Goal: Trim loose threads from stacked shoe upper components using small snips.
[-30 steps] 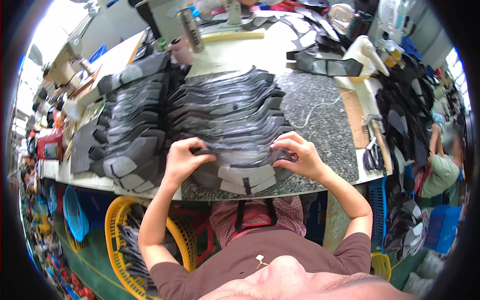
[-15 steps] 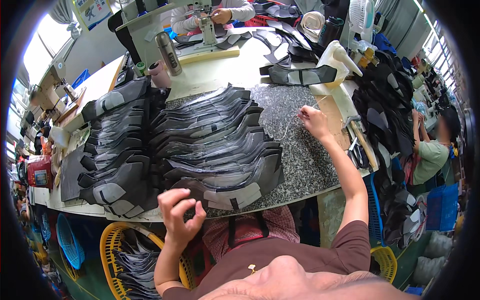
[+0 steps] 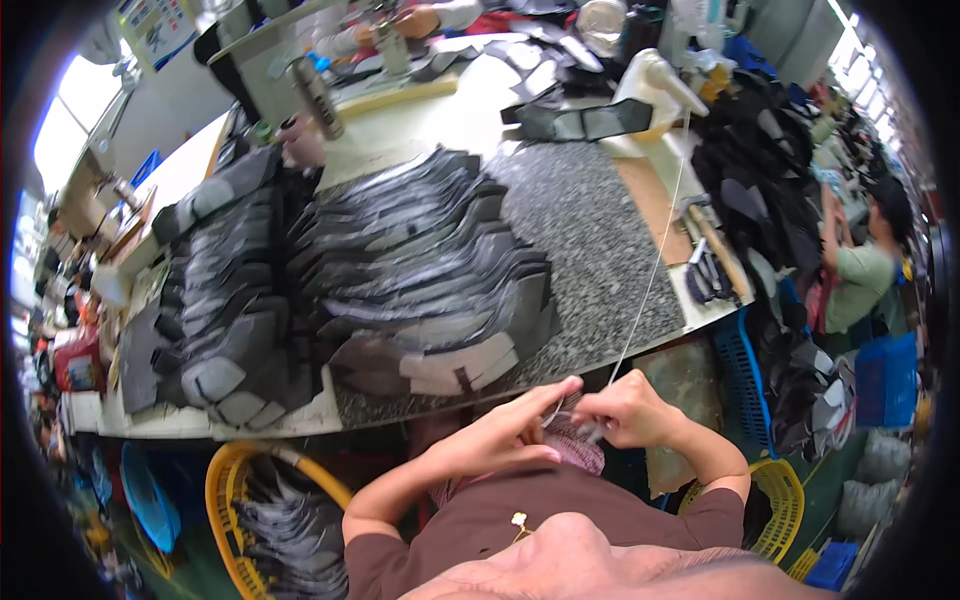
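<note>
Two hands (image 3: 495,438) (image 3: 638,412) nearly meet at white thread (image 3: 659,250), elbows (image 3: 733,474) bent.

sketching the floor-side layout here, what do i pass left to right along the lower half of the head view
Light blue basin → large yellow basket → left hand → right hand → blue basket → blue bin
</note>
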Motion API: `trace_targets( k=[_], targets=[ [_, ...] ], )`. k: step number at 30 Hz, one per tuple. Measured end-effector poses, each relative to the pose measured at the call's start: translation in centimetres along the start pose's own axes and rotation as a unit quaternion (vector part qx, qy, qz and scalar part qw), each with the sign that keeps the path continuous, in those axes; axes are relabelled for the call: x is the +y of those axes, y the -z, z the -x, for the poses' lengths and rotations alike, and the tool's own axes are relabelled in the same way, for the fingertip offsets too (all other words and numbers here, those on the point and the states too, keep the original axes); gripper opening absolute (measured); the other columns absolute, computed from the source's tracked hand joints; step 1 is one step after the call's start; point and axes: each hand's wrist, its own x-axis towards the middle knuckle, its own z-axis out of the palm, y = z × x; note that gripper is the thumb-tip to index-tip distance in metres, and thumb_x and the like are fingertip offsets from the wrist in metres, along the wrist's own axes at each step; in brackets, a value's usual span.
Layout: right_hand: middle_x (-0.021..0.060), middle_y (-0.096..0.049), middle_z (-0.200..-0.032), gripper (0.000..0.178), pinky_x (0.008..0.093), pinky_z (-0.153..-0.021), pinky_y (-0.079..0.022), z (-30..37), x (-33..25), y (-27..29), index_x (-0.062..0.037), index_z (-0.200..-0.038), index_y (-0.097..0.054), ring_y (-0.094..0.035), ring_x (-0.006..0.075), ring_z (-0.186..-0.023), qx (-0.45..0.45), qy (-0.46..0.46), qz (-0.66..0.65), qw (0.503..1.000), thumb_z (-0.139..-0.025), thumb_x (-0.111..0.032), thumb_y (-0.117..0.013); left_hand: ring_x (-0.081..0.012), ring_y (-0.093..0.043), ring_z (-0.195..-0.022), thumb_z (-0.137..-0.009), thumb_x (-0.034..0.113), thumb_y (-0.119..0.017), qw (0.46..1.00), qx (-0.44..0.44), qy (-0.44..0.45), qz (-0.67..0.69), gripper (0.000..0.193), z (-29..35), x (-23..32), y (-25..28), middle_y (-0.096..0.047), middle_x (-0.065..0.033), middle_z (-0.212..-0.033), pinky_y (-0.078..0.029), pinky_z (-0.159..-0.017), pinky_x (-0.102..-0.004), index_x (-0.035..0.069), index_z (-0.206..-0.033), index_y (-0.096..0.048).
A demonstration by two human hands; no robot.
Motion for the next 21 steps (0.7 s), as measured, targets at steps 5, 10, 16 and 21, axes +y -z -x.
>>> trace_targets(
  k=[5, 10, 16, 21],
  targets=[
    [0.0114, -0.075, -0.075, 0.009, 0.0284, -0.053, -0.049, -1.8, -1.5, 0.2, -0.0044, -0.095, -0.080, -0.070, 0.0181, -0.058, -0.013, -0.031, -0.253, 0.967, -0.088, 0.001, -0.077, -0.0222, -0.065, -0.078, -0.097, 0.010, -0.074, 0.984, 0.092, -0.090, -0.121, 0.010, 4.0, 0.7, 2.2, -0.067, -0.0091, -0.087, -0.053, -0.071, -0.0340, 0.001, -0.101, -0.077],
    [0.0104, -0.074, -0.074, 0.006, 0.0280, -0.052, -0.048, -4.2, -1.9, -1.4, -0.0047, -0.093, -0.081, -0.067, 0.0174, -0.055, 0.082, 0.007, -0.204, 0.975, -0.087, -0.002, -0.079, -0.0198, -0.065, -0.076, -0.090, 0.005, -0.080, 0.905, 0.314, -0.081, -0.274, 0.007, 9.0, 2.3, 4.6, -0.067, -0.0072, -0.085, -0.052, -0.067, -0.0316, 0.003, -0.097, -0.077],
    [0.0034, -0.060, -0.056, 0.012, 0.0271, -0.046, -0.041, -6.1, -0.9, -4.1, -0.0071, -0.089, -0.081, -0.055, 0.0141, -0.044, 0.172, 0.064, -0.125, 0.975, -0.079, -0.002, -0.080, -0.0075, -0.061, -0.060, -0.096, 0.008, -0.076, 0.847, 0.474, -0.025, -0.241, 0.010, 10.3, 1.5, 8.2, -0.064, -0.0043, -0.086, -0.047, -0.055, -0.0238, -0.001, -0.100, -0.076],
    [0.0031, -0.062, -0.056, 0.011, 0.0272, -0.045, -0.041, -6.4, 0.1, -4.9, -0.0076, -0.085, -0.081, -0.056, 0.0142, -0.044, 0.185, 0.071, -0.142, 0.970, -0.076, -0.002, -0.078, -0.0107, -0.065, -0.056, -0.096, 0.009, -0.076, 0.819, 0.487, -0.038, -0.302, 0.012, 8.7, 0.3, 9.2, -0.067, -0.0067, -0.088, -0.048, -0.051, -0.0252, -0.002, -0.100, -0.073]
  ],
)
